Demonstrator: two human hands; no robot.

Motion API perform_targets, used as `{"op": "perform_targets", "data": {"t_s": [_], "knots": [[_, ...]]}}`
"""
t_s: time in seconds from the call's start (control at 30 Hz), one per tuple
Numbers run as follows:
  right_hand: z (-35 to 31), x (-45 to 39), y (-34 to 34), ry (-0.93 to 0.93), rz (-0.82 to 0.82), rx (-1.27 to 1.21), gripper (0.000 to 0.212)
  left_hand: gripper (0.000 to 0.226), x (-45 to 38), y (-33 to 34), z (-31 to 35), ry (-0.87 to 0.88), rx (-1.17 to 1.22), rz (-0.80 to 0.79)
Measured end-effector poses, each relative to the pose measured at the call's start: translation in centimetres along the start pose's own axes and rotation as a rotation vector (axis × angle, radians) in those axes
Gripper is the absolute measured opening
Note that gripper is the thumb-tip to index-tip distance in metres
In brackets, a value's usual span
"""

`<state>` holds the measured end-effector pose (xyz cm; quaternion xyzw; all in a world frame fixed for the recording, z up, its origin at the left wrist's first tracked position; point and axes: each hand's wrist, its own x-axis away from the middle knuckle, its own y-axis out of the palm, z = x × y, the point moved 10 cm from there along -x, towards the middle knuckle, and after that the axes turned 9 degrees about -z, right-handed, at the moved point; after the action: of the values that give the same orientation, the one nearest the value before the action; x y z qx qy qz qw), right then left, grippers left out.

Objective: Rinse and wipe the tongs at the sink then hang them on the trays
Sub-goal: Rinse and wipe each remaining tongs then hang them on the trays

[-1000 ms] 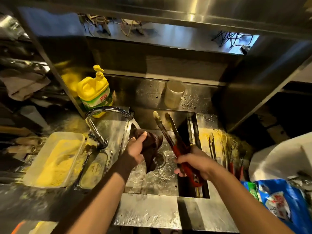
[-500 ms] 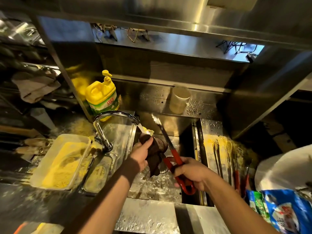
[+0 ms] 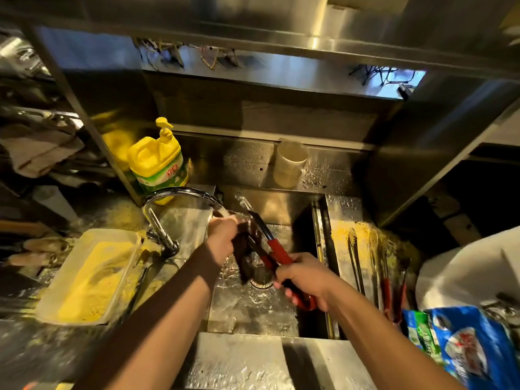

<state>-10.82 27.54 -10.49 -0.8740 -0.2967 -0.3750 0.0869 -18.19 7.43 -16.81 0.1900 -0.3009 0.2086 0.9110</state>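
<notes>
Over the steel sink (image 3: 253,311), my right hand (image 3: 305,280) grips the red handles of a pair of tongs (image 3: 274,246), whose metal arms point up and left toward the faucet (image 3: 180,195). Water runs from the spout onto the tong arms. My left hand (image 3: 222,237) holds a dark wet cloth (image 3: 244,257) wrapped against the tongs' arms just under the spout. One tong tip (image 3: 244,202) sticks out above the cloth. Several other red-handled tongs (image 3: 388,280) lie on the wet counter right of the sink.
A yellow dish-soap jug (image 3: 156,161) stands behind the faucet, and a plastic cup (image 3: 289,163) is on the back ledge. A tub of yellow crumbs (image 3: 90,277) sits left. A blue bag (image 3: 472,347) lies at the right. A shelf overhangs above.
My left hand has slid the cloth up the tong arms toward the spout. My right hand has drawn the handles slightly nearer. The arms have closed together since a second ago.
</notes>
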Motion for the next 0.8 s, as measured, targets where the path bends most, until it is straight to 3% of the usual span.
{"op": "perform_targets", "data": {"t_s": [0.13, 0.23, 0.33, 0.53, 0.6, 0.7, 0.8], "knots": [[-0.6, -0.3, -0.9, -0.007, 0.034, 0.032, 0.028, 0.034, 0.3, 1.0, -1.4, -0.034, -0.044, -0.027], [-0.7, 0.0, -0.1, -0.018, 0.042, 0.067, 0.022, 0.025, 0.5, 1.1, -2.3, -0.056, -0.003, -0.052], [0.6, 1.3, -0.3, 0.007, -0.018, 0.047, 0.031, 0.018, -0.1, -0.8, -1.2, -0.017, 0.001, 0.011], [0.9, 4.4, -4.1, 0.108, -0.054, 0.152, 0.034, 0.033, -0.3, -3.2, -0.8, 0.051, -0.011, 0.158], [0.9, 5.3, -5.7, 0.128, -0.013, 0.127, 0.026, 0.036, -0.4, -4.7, -0.9, 0.068, -0.02, 0.232], [0.4, 5.6, -7.0, 0.099, 0.075, 0.103, 0.014, 0.039, 0.1, -4.3, -2.7, 0.025, -0.086, 0.168], [-0.8, 5.4, -7.6, 0.075, 0.283, 0.453, 0.027, 0.022, 1.2, -2.9, -4.3, 0.004, -0.143, 0.052]]}}
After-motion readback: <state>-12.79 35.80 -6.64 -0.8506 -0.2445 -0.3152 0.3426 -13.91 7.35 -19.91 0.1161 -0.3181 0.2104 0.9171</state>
